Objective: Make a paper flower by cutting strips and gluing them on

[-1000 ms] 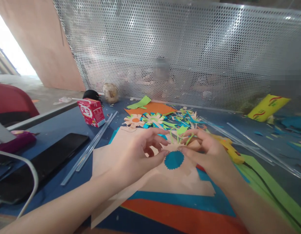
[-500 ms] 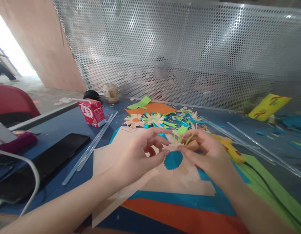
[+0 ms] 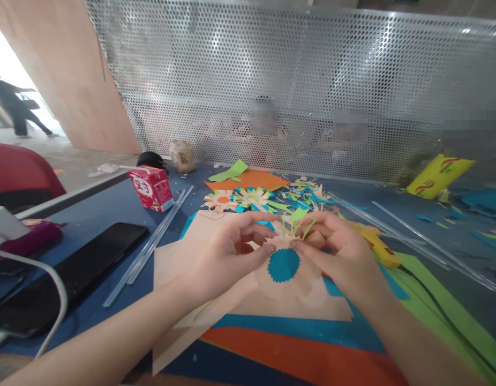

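Both hands meet over a small paper flower (image 3: 290, 231) made of peach petals and thin green strips. My left hand (image 3: 227, 252) pinches its left edge with thumb and fingers. My right hand (image 3: 338, 252) grips its right side, fingers curled around it. Just below the fingertips a blue scalloped paper disc (image 3: 283, 265) lies on a peach sheet (image 3: 296, 295). Blue and orange sheets (image 3: 296, 356) lie under the peach one.
Finished paper flowers (image 3: 240, 198) and scraps lie beyond the hands. A yellow glue gun (image 3: 376, 245) sits right, clear glue sticks (image 3: 151, 244) and a red carton (image 3: 151, 186) left. A black phone (image 3: 67, 273) and white cable (image 3: 51, 289) are near left. A perforated metal screen (image 3: 312, 80) closes the back.
The hands and flower stay almost still; the fingers shift slightly on the flower. A person has come into view walking at the far left.
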`<state>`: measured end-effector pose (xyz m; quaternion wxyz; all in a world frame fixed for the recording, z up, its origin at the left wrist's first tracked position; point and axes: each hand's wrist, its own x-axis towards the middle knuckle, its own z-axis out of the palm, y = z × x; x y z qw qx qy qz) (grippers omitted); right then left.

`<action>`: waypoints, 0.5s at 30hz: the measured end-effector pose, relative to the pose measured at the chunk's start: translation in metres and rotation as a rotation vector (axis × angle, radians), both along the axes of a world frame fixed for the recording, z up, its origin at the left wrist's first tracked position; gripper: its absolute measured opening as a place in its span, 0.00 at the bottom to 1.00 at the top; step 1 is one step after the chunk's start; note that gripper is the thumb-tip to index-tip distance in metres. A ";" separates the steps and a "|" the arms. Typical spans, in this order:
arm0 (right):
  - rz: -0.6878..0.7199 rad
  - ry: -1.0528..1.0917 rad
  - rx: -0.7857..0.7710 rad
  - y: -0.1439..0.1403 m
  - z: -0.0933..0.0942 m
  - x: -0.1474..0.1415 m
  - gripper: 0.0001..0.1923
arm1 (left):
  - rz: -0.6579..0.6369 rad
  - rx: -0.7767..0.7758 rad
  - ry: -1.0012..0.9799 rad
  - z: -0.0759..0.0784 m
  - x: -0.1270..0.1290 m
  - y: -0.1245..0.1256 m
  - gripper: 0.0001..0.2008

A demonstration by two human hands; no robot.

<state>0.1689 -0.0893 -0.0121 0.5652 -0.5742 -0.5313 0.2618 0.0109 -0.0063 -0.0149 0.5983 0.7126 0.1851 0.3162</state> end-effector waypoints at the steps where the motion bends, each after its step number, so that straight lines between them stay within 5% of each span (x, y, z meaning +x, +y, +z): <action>1: 0.000 0.001 0.007 0.000 0.000 0.000 0.09 | 0.004 0.001 -0.002 0.000 0.000 0.001 0.15; 15: -0.081 -0.133 0.138 -0.001 -0.005 -0.002 0.10 | 0.049 0.010 -0.009 0.000 0.001 0.004 0.15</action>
